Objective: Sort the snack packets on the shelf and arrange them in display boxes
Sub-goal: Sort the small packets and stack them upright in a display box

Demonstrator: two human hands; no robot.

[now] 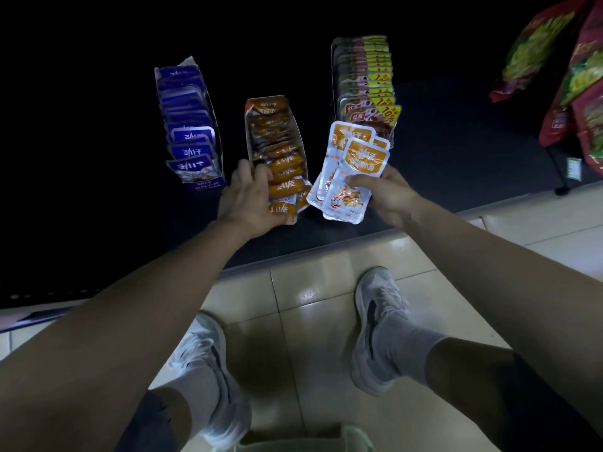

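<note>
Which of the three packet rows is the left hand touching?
The middle one, the orange row: the left hand grips its front packets, while the blue row and the red-and-yellow row lie clear of it.

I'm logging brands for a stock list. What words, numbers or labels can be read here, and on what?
"10%": yellow corner of the red-brown foil packets, on the right.
"劲仔", upside down: purple foil packets, on the left.
"劲仔": orange-and-white foil packets in the right hand.
Orange foil packets held by the left hand: characters too blurred.
Smaller print: unreadable.
</note>
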